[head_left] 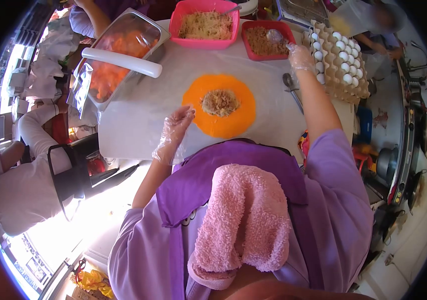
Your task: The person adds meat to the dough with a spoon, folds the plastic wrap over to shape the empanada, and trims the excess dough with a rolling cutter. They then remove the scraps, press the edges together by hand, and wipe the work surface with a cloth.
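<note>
A flat orange round of dough [243, 102] lies on the pale work surface [138, 135], with a brownish shredded filling [220, 103] heaped on its middle. My left hand [177, 125], in a clear plastic glove, is at the left edge of the round, its fingers bent and partly blurred. In a similar glove, my right hand [302, 59] is at the right corner of the small red tub [248, 45] of brown filling, closed on the handle of a spoon [275, 36] whose bowl rests over the filling.
A metal pan [161, 36] of orange dough stands at the back left, a white rolling pin [123, 62] across it. Behind is a pink tub [174, 25] of shredded food. Egg trays [331, 75] stand right, near tongs [293, 90]. Other people stand left and at the back.
</note>
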A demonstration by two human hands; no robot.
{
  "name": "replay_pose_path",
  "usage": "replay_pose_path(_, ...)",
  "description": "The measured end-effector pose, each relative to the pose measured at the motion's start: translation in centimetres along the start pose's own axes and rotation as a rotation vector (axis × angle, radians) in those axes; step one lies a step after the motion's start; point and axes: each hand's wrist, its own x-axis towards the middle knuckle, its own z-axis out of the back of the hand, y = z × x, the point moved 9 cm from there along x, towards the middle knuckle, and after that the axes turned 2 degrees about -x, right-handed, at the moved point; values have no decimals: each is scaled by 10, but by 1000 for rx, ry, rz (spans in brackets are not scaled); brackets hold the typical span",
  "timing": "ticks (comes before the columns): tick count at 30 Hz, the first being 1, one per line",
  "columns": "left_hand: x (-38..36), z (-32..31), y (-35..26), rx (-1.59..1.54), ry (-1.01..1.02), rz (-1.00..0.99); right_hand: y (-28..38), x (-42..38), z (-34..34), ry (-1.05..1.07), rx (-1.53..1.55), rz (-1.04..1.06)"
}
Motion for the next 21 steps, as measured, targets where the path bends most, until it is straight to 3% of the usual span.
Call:
replay_pose_path(4,1,-11,-4,-42,29,20,16,-9,-18,55,-26,30)
replay_pose_path(13,11,-27,-4,-2,78,69,29,-11,-33,-29,147,100)
replay_pose_path(18,13,-29,5,132,92,95,35,-13,-35,34,182,125)
replay_pose_path(21,13,-29,10,142,107,102,26,-13,-41,78,369,127)
